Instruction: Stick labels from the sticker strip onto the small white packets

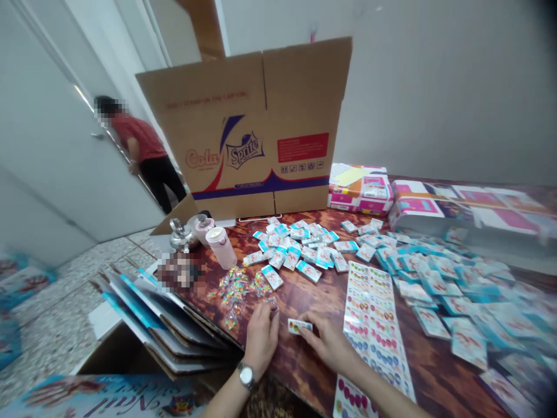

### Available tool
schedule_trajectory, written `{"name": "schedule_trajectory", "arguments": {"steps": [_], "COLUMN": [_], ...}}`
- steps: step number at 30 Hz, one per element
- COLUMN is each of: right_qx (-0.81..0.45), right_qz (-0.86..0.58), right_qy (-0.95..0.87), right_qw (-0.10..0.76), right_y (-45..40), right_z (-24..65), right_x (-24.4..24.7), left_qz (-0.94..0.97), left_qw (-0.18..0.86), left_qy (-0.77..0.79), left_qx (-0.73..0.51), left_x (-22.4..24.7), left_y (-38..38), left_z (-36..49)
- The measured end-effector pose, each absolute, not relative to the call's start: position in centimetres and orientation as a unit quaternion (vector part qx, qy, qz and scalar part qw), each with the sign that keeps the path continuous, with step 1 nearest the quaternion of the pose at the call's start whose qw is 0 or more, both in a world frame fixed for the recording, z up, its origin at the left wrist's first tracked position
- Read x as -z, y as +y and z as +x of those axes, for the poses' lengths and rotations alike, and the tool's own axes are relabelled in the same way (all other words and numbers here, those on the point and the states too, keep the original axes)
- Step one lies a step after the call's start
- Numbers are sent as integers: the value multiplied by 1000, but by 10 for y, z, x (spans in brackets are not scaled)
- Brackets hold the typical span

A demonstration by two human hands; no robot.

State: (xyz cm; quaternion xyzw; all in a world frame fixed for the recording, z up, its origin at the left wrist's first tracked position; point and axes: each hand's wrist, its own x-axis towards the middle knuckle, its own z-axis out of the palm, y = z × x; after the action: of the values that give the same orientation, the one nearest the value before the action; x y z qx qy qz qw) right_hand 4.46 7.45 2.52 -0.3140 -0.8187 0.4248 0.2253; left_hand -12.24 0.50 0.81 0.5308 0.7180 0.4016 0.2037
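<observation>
My left hand [261, 339], with a silver wristwatch [246, 375], pinches a small clear plastic bag [272, 303] at the fingertips. My right hand [328, 342] holds the end of a small white card [300, 326] on the wooden tabletop [317, 360]. Just right of it lies a long sheet of colourful nail stickers [374, 325]. Small clear bags of multicoloured pieces [237, 288] are scattered left of my left hand. Blue-and-white packets lie in a heap [296, 247] ahead and in a wider spread [439, 284] to the right.
A large Cola and Sprite cardboard box [243, 128] stands at the table's back edge. Wrapped pink packs [359, 188] sit to its right. A pink bottle [221, 248] and silver teapot [183, 235] stand left. Stacked printed boards [161, 319] overhang the left edge. A person in a red shirt [143, 145] stands by a door.
</observation>
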Motion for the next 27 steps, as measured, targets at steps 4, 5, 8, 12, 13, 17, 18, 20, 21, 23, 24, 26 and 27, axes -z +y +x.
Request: {"name": "schedule_trajectory", "arguments": {"steps": [4, 5, 8, 12, 13, 17, 18, 20, 21, 23, 24, 26, 27], "right_qx": [-419, -418, -416, -423, -425, -433, -440, -468, -486, -514, -522, -526, -527], "right_qz": [-330, -331, -330, -328, -331, -368, -379, -389, -384, -383, -388, -407, -416], "right_qy": [-814, -814, -815, -810, -808, -776, -762, -732, -720, -696, -686, -671, -666], "right_qw": [231, 230, 231, 237, 239, 275, 288, 307, 313, 323, 327, 329, 326], "right_y": [80, 81, 83, 84, 85, 86, 85, 83, 82, 79, 78, 77, 77], "right_z": [37, 35, 32, 31, 32, 37, 38, 40, 41, 43, 45, 50, 53], "right_x": [-17, -16, -13, -12, -12, -14, -15, -18, -19, -22, -22, -22, -21], "left_qz": [536, 530, 521, 530, 531, 496, 464, 388, 354, 303, 286, 271, 270], "left_qw": [87, 94, 123, 128, 131, 267, 330, 445, 487, 533, 543, 559, 569], "left_qy": [811, 821, 828, 821, 817, 731, 689, 607, 574, 537, 534, 543, 546], "left_qx": [-218, -192, -163, -169, -182, -385, -448, -532, -555, -580, -581, -565, -552], "left_x": [3, 5, 8, 5, 3, -8, -11, -16, -18, -18, -17, -12, -10], "left_y": [24, 29, 41, 44, 43, 36, 34, 33, 32, 34, 35, 38, 40], "left_z": [-149, -152, -157, -159, -158, -138, -130, -112, -104, -93, -89, -84, -83]}}
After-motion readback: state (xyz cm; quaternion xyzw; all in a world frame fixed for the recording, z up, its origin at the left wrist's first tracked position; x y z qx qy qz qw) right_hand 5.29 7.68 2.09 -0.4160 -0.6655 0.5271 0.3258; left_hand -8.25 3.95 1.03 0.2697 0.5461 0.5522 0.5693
